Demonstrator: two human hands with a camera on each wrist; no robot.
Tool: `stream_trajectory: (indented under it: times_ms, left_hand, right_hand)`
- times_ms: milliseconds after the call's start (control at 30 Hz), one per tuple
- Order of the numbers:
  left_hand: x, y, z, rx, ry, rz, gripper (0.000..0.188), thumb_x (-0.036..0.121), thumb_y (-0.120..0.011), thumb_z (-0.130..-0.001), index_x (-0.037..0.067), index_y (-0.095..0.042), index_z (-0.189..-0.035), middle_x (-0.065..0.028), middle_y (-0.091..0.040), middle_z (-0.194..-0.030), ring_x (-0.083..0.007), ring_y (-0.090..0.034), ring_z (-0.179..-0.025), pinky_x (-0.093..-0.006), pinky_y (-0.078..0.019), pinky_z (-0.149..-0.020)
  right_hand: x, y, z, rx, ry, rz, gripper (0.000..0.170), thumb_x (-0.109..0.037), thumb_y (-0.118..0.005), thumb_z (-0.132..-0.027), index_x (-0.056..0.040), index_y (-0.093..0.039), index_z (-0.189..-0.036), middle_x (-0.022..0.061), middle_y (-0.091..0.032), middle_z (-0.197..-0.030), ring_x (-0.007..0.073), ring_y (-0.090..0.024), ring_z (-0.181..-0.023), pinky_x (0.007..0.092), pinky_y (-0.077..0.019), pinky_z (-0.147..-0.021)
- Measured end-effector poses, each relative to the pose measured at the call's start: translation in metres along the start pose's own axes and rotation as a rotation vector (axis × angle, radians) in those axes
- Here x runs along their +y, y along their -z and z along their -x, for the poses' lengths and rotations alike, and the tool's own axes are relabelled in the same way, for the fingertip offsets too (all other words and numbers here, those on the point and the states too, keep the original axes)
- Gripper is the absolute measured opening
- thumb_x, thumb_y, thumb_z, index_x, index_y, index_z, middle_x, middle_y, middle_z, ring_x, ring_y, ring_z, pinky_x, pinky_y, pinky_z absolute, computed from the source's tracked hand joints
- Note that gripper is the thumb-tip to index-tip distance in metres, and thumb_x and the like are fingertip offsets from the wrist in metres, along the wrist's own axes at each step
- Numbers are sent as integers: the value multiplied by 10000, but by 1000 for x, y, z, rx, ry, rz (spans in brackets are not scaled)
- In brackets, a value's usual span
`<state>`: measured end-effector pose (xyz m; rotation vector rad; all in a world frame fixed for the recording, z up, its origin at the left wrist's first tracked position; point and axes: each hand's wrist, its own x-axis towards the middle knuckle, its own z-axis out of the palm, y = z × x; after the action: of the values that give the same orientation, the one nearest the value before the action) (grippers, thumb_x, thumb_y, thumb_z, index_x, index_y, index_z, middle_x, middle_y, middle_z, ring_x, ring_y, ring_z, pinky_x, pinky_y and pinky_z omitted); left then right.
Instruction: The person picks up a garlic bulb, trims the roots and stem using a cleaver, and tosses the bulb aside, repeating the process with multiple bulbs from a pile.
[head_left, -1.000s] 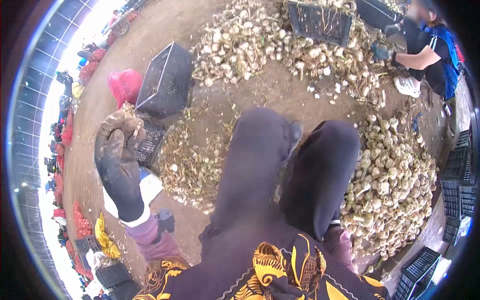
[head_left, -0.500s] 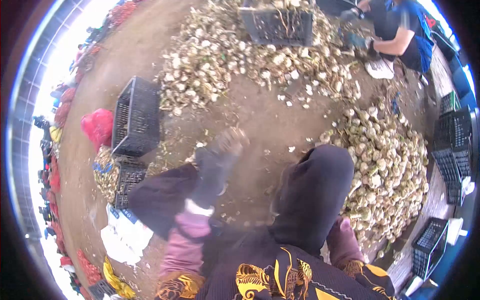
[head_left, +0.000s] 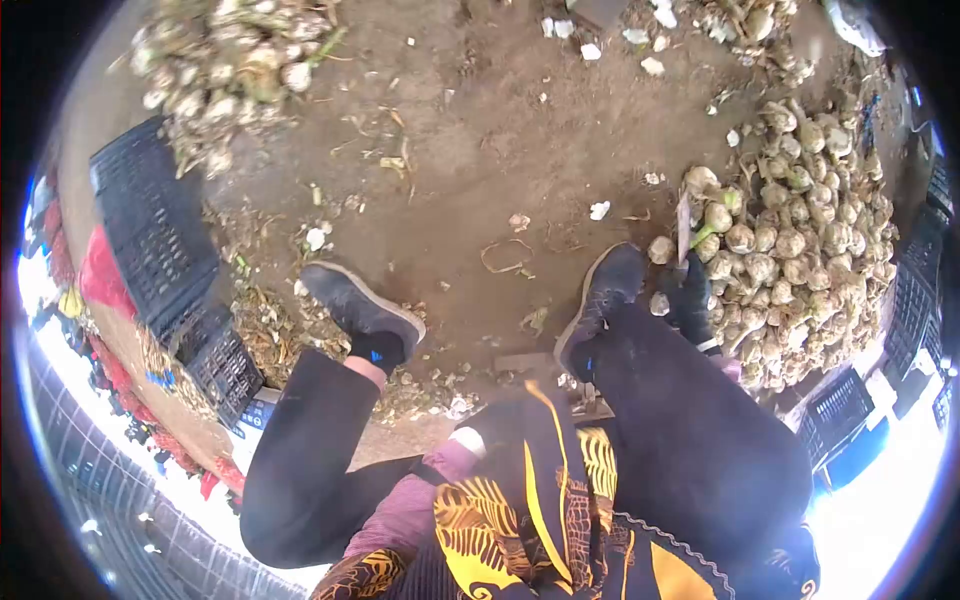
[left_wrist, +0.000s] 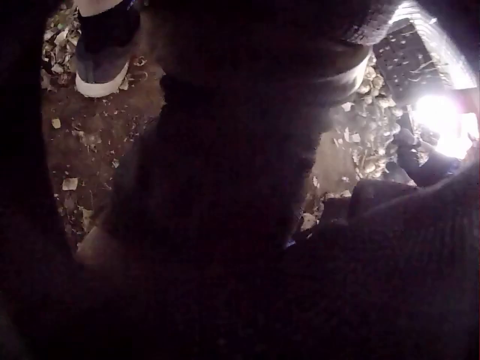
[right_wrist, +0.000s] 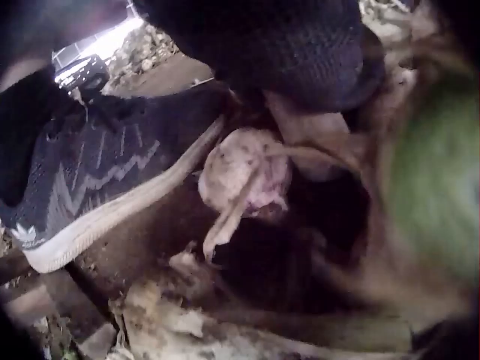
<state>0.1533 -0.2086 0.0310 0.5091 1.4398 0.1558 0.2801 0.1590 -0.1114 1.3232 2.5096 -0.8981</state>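
At the left edge of the garlic pile (head_left: 790,240) in the head view, my dark-gloved right hand (head_left: 690,300) holds a thin, pale, blade-like tool (head_left: 684,228). A bulb with a green stem (head_left: 718,216) lies right beside that tool. In the right wrist view the dark knit glove (right_wrist: 285,56) is above a garlic bulb (right_wrist: 244,172) near my shoe (right_wrist: 112,172); a blurred green shape fills the right side. My left hand (head_left: 512,420) is drawn in before my body, mostly hidden by the patterned clothing, its fingers out of sight. The left wrist view is mostly dark.
Black crates (head_left: 155,225) stand at the left, with a pink bag (head_left: 105,275) behind. Another garlic heap (head_left: 235,75) lies at the upper left. Husks and leaf scraps (head_left: 270,330) litter the dirt floor. My shoes (head_left: 365,305) stand apart; more black crates (head_left: 840,410) stand at the right.
My left hand has swung from the crates at the left, across the floor, in to my body. My right hand has come into view at the right-hand garlic pile. The view has tilted down.
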Motion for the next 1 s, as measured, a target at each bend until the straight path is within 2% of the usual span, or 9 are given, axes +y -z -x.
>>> stream_trajectory:
  times_ms: [200,433,533,600,667,700,733,900,1000]
  left_hand:
    - [-2,62,34,-43,70,45,418,319,-660,-825,53,-624,-1146,-181,-637,-1150,-383,-596,-1058,-438,-479,-888]
    - [-3,129,63,18,95,-53,420,299,-668,-827,46,-616,-1158,-184,-642,-1140,-385,-596,-1064,-444,-474,-896]
    - [0,152,67,60,54,-129,421,290,-671,-828,42,-613,-1164,-186,-644,-1137,-385,-597,-1067,-446,-472,-900]
    - [2,164,62,111,1,-186,422,284,-673,-829,40,-611,-1168,-187,-645,-1134,-385,-597,-1069,-448,-471,-902]
    - [10,175,55,146,-77,-256,423,278,-675,-829,38,-609,-1171,-188,-647,-1131,-386,-597,-1071,-450,-470,-905]
    - [19,177,50,148,-140,-288,424,276,-676,-829,37,-608,-1173,-189,-647,-1130,-386,-597,-1072,-451,-469,-906]
    - [32,174,47,153,-203,-304,424,273,-677,-830,36,-606,-1175,-189,-648,-1129,-386,-598,-1073,-452,-468,-907]
    - [101,161,76,212,-519,-507,428,258,-682,-831,31,-601,-1184,-192,-651,-1122,-387,-598,-1077,-456,-465,-913]
    - [116,174,108,350,-529,-528,430,250,-686,-832,27,-598,-1189,-193,-653,-1118,-387,-598,-1080,-459,-463,-917]
  right_hand:
    - [0,6,-2,-173,-251,-148,506,-213,-695,-802,-25,-526,-1240,172,-621,-1120,303,-609,-1001,381,-495,-855]
    - [-2,-2,-8,-33,-147,-295,557,-208,-792,-731,-25,-551,-1198,177,-631,-1078,317,-609,-1008,393,-483,-867]
    - [-23,19,-8,-48,-129,-253,380,-231,-712,-789,-68,-584,-1108,189,-641,-995,379,-615,-947,419,-490,-810]
    - [-7,6,-6,52,-10,-134,324,-235,-651,-825,-80,-587,-1102,187,-647,-990,370,-629,-933,427,-499,-794]
    - [-43,44,-9,-104,-87,-218,365,-269,-676,-785,-78,-608,-1089,181,-656,-968,356,-636,-892,428,-509,-765]
    - [-10,16,-8,-158,-127,-224,370,-284,-684,-767,-82,-621,-1070,180,-662,-929,345,-640,-846,420,-512,-747]
    - [-23,36,0,-96,-126,-338,471,-334,-743,-747,-70,-616,-1116,179,-665,-1024,366,-629,-971,408,-491,-829]
    - [-42,25,31,152,-55,-297,349,-224,-627,-819,-41,-592,-1114,209,-652,-935,364,-639,-850,428,-512,-753]
    - [-61,25,65,275,-154,-350,346,-206,-610,-849,-22,-581,-1141,220,-648,-923,373,-641,-837,434,-516,-751]
